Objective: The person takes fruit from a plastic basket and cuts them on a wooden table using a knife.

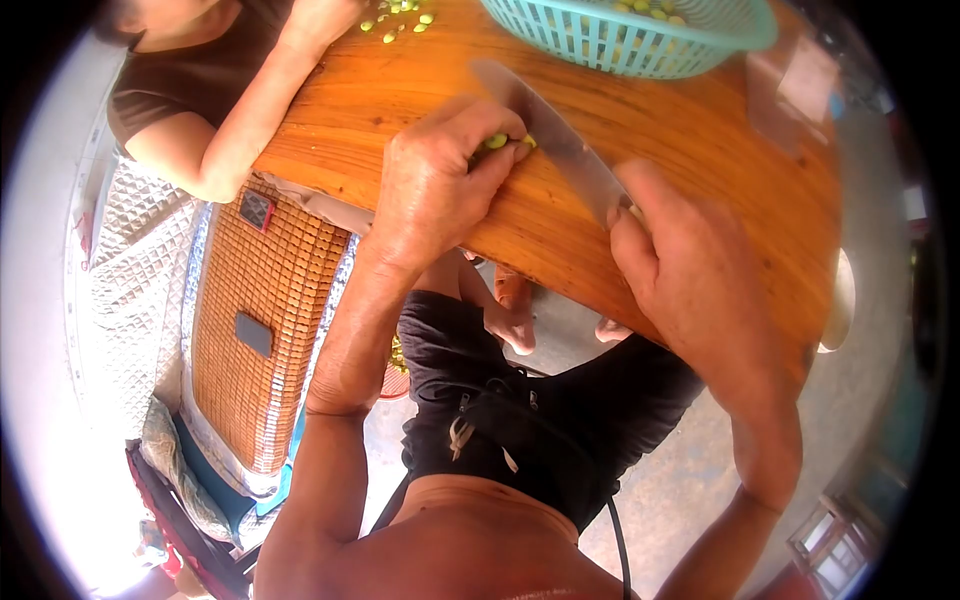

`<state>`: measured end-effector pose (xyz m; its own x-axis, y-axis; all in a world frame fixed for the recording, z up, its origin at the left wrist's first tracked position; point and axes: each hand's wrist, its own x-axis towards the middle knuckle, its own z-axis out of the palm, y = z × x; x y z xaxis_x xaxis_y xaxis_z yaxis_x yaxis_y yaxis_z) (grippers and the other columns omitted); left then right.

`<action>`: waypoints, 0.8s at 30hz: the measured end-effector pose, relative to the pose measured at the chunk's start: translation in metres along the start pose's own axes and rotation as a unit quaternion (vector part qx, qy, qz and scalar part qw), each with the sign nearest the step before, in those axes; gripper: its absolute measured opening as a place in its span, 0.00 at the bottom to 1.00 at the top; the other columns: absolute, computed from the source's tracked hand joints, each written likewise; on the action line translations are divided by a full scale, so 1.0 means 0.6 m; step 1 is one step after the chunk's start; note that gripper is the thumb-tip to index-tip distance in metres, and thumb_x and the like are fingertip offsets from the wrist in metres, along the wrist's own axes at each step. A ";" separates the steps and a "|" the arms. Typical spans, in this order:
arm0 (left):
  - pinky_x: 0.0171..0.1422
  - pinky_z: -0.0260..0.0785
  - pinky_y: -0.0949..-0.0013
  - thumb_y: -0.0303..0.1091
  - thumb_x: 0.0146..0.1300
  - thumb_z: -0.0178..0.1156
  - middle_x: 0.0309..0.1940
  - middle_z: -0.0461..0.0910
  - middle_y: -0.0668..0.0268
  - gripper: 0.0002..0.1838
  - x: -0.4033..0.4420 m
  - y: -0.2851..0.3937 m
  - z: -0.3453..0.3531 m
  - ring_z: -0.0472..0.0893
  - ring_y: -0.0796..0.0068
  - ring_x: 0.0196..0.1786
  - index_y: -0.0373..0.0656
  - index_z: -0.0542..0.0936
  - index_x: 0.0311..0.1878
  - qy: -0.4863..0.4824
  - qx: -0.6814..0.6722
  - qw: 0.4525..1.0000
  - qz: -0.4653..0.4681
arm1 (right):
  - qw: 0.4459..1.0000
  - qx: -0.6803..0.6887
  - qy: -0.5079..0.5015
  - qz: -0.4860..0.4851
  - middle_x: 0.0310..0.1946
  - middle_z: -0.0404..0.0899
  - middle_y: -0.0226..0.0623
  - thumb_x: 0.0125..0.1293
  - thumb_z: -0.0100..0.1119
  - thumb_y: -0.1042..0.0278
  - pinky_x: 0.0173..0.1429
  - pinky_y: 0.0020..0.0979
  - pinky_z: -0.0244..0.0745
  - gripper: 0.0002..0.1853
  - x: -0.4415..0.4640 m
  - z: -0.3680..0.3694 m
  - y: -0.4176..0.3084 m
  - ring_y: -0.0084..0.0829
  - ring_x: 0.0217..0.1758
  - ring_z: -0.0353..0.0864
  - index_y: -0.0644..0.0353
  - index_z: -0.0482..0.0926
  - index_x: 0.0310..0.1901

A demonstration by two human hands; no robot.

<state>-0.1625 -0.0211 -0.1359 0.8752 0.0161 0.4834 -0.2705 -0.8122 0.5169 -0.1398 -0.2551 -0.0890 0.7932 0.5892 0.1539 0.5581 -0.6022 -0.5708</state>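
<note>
My left hand point(440, 180) is closed at the near edge of the wooden table, pinching a small yellow-green oval fruit or bean point(496, 141) between thumb and fingers. Another bit of the same green shows at the fingertips, right beside the blade. A kitchen knife point(560, 140) with a broad metal blade is in my right hand point(685, 250), whose fingers wrap round its handle. The blade slants up and left over the tabletop, its middle close to my left fingertips. Whether its edge touches the green piece I cannot tell.
A turquoise plastic basket point(640, 45) with green pieces stands at the table's point(350, 110) far side. Loose green pieces point(400, 15) lie near another person's forearm point(255, 120). Left of the table is a bamboo-matted seat point(260, 330) with two dark flat objects.
</note>
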 end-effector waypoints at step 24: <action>0.42 0.78 0.56 0.28 0.62 0.68 0.36 0.84 0.59 0.04 0.004 -0.006 0.000 0.85 0.50 0.39 0.44 0.85 0.40 0.025 -0.031 0.999 0.035 | 0.993 -0.091 -0.035 0.068 0.31 0.81 0.62 0.75 0.54 0.68 0.44 0.63 0.68 0.07 0.022 0.022 -0.034 0.67 0.39 0.79 0.60 0.69 0.46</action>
<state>-0.1594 -0.0181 -0.1369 0.8331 -0.0093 0.5531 -0.3557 -0.7747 0.5228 -0.1438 -0.2281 -0.0858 0.8493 0.5273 0.0251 0.4862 -0.7628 -0.4263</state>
